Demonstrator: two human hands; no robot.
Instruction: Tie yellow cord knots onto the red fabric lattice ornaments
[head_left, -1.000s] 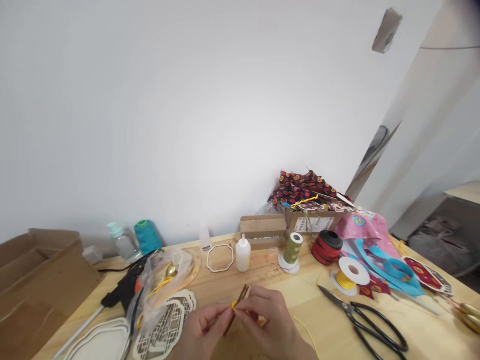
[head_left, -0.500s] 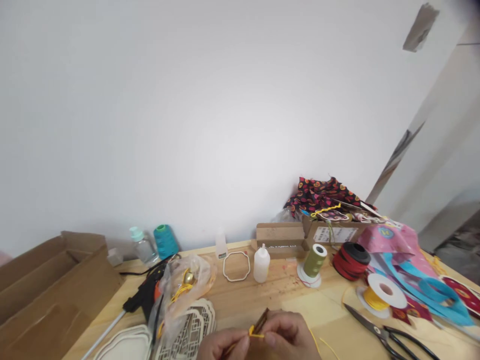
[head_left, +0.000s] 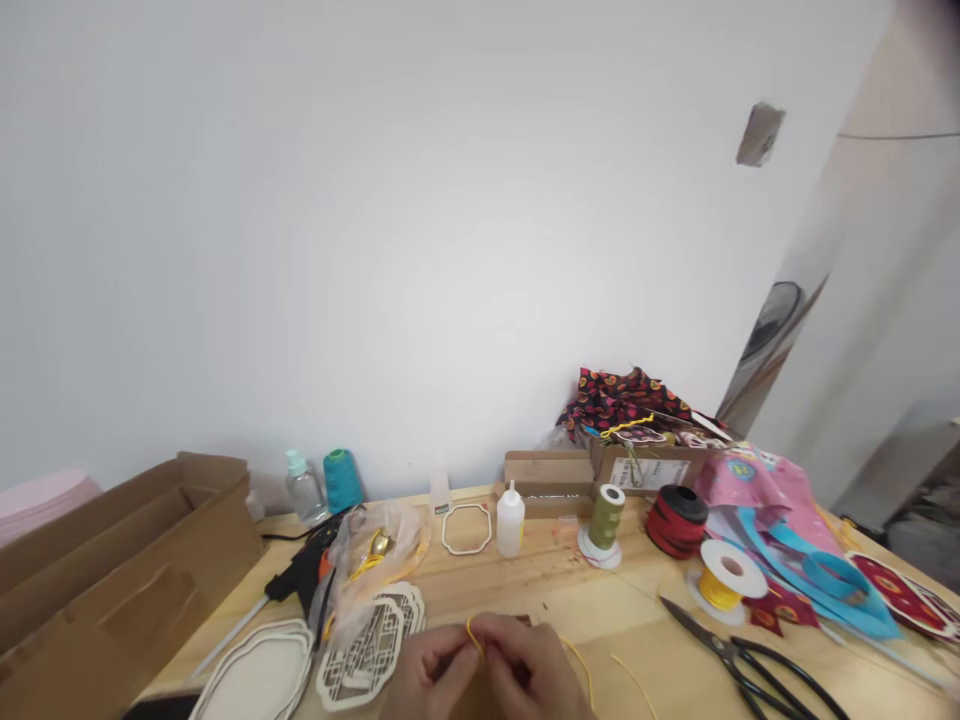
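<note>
At the front edge of the table my left hand (head_left: 435, 672) and my right hand (head_left: 531, 668) meet, fingertips almost touching. Both are closed in a pinch on a thin yellow cord (head_left: 471, 628), which makes a small loop between them. More of this cord trails over the table to the right of my right hand. The edge of a dark brown piece (head_left: 523, 619) shows behind the right fingers; most of it is hidden. Left of my hands lie cream lattice-cut frames (head_left: 364, 655) with scalloped edges.
Black scissors (head_left: 735, 655) lie at the right, near a yellow cord spool (head_left: 724, 580). Farther back stand a white squeeze bottle (head_left: 511, 522), a green thread spool (head_left: 606, 520) and a red cord roll (head_left: 676, 520). A glue gun (head_left: 304, 570) and cardboard box (head_left: 172, 590) are left.
My hands have drawn closer together, and the yellow cord between them has gone from a short straight stretch to a raised loop. The brown piece is now mostly covered. The view has shifted slightly.
</note>
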